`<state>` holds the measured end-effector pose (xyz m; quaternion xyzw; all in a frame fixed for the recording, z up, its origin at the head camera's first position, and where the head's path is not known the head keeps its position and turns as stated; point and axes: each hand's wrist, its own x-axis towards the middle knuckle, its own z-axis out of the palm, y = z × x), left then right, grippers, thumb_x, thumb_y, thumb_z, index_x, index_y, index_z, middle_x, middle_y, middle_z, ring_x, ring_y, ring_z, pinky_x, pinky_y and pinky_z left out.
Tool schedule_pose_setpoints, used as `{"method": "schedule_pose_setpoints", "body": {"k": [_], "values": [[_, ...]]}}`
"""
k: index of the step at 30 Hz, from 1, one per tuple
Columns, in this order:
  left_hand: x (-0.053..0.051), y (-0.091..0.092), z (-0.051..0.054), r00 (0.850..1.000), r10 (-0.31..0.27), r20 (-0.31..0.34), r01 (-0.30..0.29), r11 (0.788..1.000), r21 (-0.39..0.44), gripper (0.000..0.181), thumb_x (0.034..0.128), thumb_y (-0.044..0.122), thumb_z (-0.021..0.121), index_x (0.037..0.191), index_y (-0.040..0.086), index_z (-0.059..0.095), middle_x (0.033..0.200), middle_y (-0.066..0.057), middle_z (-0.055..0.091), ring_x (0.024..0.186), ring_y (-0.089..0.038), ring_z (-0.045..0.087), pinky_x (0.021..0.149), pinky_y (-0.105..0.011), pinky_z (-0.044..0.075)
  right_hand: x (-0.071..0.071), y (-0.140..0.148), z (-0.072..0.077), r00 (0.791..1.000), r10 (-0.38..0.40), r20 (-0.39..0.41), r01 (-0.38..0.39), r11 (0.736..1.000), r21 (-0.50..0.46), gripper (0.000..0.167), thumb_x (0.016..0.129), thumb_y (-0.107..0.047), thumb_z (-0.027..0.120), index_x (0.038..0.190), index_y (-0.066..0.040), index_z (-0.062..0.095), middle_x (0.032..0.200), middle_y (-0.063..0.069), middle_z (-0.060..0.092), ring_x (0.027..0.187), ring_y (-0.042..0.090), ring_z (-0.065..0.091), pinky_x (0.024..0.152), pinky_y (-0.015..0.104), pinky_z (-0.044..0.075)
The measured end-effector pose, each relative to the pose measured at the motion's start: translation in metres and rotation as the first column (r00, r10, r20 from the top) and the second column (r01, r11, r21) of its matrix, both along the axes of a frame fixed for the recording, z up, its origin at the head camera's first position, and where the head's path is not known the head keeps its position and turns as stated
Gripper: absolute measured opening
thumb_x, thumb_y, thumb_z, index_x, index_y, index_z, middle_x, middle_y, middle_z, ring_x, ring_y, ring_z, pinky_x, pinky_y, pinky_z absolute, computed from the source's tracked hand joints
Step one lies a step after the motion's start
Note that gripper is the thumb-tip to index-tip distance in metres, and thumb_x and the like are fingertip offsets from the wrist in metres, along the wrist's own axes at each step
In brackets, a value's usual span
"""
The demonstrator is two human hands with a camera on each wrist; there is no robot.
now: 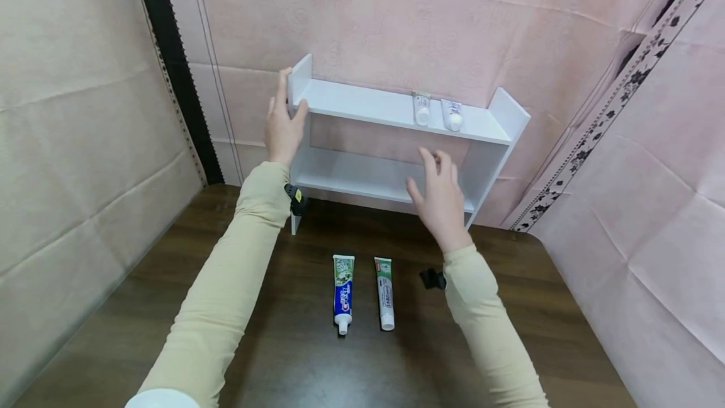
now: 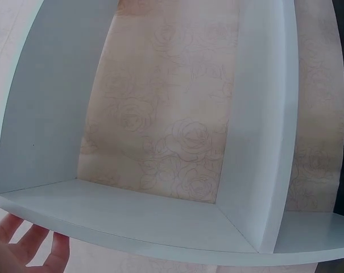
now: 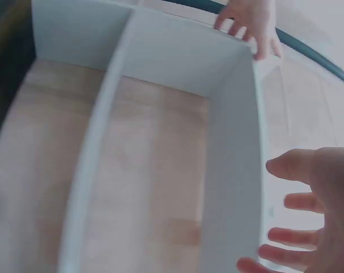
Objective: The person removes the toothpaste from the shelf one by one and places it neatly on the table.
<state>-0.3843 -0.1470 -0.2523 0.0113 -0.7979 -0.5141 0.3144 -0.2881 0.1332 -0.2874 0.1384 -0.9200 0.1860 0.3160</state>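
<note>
A white two-tier shelf [image 1: 362, 172] stands against the cloth backdrop. My left hand [image 1: 284, 131] holds its upper left corner; in the left wrist view the fingers [image 2: 32, 242] curl against the outer side and only a bit of another digit shows at the edge. My right hand [image 1: 442, 203] hovers before the right half of the shelf, fingers spread and slightly bent, with nothing in it. Two small white tubes, one on the left [image 1: 421, 109] and one on the right [image 1: 452, 116], are on the top board. A blue-green toothpaste tube [image 1: 343, 294] and a slimmer green-white toothpaste tube [image 1: 384, 294] lie on the table.
The brown wooden table [image 1: 317, 370] carries the shelf and the two toothpaste tubes. Pale cloth hangs on the left [image 1: 85, 112], behind, and on the right [image 1: 651, 219]. Black wrist cameras sit at both cuffs.
</note>
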Motion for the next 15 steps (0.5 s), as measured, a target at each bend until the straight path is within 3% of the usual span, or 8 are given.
{"method": "schedule_pose_setpoints", "body": {"k": [4, 6, 15], "values": [[0.001, 0.000, 0.001, 1.000, 0.000, 0.002, 0.000, 1.000, 0.006, 0.058, 0.0983, 0.036, 0.049, 0.145, 0.056, 0.022, 0.139, -0.010, 0.049, 0.112, -0.029, 0.055, 0.083, -0.044, 0.045, -0.011, -0.006, 0.027, 0.996, 0.017, -0.091, -0.015, 1.000, 0.026, 0.061, 0.093, -0.021, 0.062, 0.148, -0.018, 0.037, 0.143, 0.020, 0.039, 0.128, 0.037, 0.043, 0.068, 0.049, 0.052], [0.001, 0.000, 0.000, 1.000, 0.005, 0.000, -0.005, 1.000, 0.007, 0.058, 0.0983, 0.036, 0.050, 0.145, 0.056, 0.022, 0.139, -0.010, 0.049, 0.112, -0.029, 0.055, 0.082, -0.044, 0.044, -0.018, -0.009, 0.036, 0.995, 0.015, -0.100, -0.011, 0.999, 0.048, 0.061, 0.093, -0.021, 0.062, 0.148, -0.018, 0.036, 0.145, 0.020, 0.037, 0.129, 0.038, 0.042, 0.072, 0.050, 0.053], [0.002, 0.000, 0.000, 1.000, 0.015, -0.018, -0.015, 1.000, 0.000, 0.059, 0.0978, 0.035, 0.051, 0.146, 0.054, 0.023, 0.139, -0.010, 0.050, 0.112, -0.030, 0.055, 0.081, -0.045, 0.045, -0.052, -0.011, 0.061, 0.998, -0.042, 0.048, 0.035, 0.989, 0.146, 0.072, 0.093, -0.023, 0.058, 0.155, -0.013, 0.021, 0.156, 0.025, 0.023, 0.142, 0.040, 0.029, 0.090, 0.056, 0.050]]}}
